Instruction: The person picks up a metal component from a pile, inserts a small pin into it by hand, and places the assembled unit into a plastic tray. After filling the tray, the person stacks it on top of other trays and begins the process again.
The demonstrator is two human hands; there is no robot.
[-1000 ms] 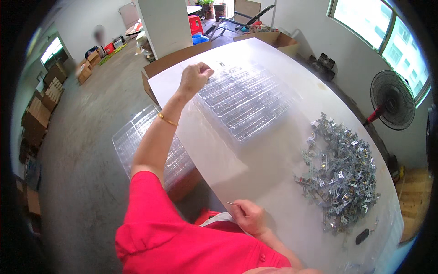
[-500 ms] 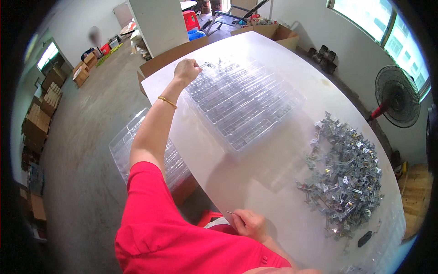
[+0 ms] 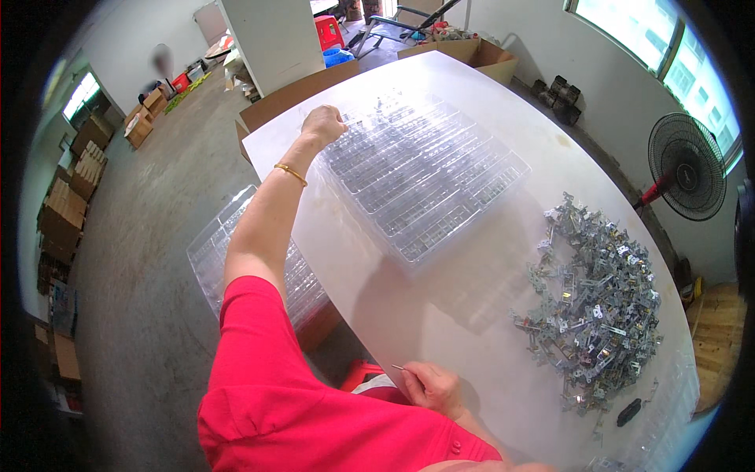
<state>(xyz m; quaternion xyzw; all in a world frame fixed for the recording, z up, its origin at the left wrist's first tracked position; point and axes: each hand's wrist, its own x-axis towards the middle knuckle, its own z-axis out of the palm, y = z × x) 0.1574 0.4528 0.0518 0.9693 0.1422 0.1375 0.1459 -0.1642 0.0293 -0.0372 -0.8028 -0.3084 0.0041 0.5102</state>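
My left hand [image 3: 324, 124] is stretched out to the far left corner of a clear plastic tray [image 3: 417, 253], its fingers closed at the rim; whatever they pinch is hidden. Long compartments divide the tray, and rows of small shiny metal parts [image 3: 429, 165] fill much of it. Close to my body at the table's near edge, my right hand [image 3: 434, 387] is closed round a thin metal rod [image 3: 399, 367], whose tip sticks out to the left. A heap of loose small metal brackets [image 3: 602, 307] lies to the right.
A second clear tray [image 3: 224, 244] stands lower, left of the white table [image 3: 487, 287]. Near the heap lie a small black object [image 3: 629, 411] and clear plastic [image 3: 668, 417]. A fan [image 3: 686, 167] stands at the right, and an open cardboard box [image 3: 491, 63] behind the table.
My left hand has shifted slightly down toward the tray's rim. The small metal piece that showed at its fingertips is no longer distinct. My right hand keeps its place with the rod.
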